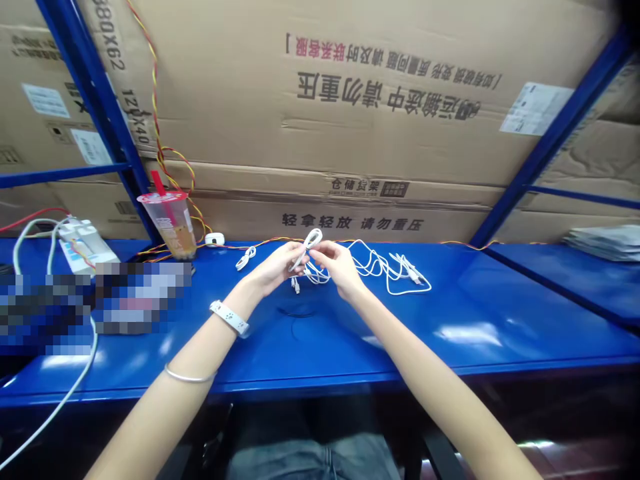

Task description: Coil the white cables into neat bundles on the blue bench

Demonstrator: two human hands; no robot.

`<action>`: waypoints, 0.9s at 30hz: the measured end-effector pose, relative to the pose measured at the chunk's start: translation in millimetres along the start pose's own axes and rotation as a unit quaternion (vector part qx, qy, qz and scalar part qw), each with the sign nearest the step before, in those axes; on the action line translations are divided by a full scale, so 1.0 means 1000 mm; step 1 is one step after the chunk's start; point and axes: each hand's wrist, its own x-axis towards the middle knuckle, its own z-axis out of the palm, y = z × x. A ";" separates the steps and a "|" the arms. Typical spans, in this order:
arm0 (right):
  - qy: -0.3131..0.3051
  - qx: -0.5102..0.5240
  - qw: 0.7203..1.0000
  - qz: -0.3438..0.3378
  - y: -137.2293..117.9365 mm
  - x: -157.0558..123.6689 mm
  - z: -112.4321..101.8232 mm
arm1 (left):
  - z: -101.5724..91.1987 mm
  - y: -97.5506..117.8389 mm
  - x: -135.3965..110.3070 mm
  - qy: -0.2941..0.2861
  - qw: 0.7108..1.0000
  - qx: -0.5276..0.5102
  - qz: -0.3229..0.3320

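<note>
Both hands meet over the middle of the blue shelf top [450,313]. My left hand [277,266] pinches a white cable [311,241] that is folded into a loop, with a plug end dangling below it. My right hand [338,261] grips the same cable from the right, fingers closed on it. A loose tangle of white cables [395,270] lies on the blue surface just right of my right hand. A small coiled white cable [245,258] lies left of my left hand.
A plastic drink cup [169,223] with a red straw stands at the back left. A white power strip [83,243] with cords lies at the far left. Cardboard boxes [350,100] and blue rack posts [100,113] close the back. Stacked papers [607,241] lie far right.
</note>
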 end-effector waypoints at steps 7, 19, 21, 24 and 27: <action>-0.050 0.030 0.998 -0.021 -0.003 -0.002 0.001 | 0.005 0.007 -0.004 -0.038 0.997 -0.047 -0.039; -0.037 0.016 0.999 -0.025 -0.005 -0.002 0.001 | 0.005 0.007 -0.002 -0.039 0.994 -0.090 -0.052; -0.027 0.017 0.999 -0.023 -0.005 -0.002 0.001 | 0.003 0.004 -0.001 -0.046 0.994 -0.088 -0.048; -0.024 0.013 0.999 -0.020 -0.004 -0.001 0.001 | 0.003 0.004 0.000 -0.059 0.992 -0.100 -0.056; -0.025 -0.004 0.999 -0.024 -0.004 0.001 -0.001 | 0.005 0.005 0.000 -0.078 0.987 -0.119 -0.073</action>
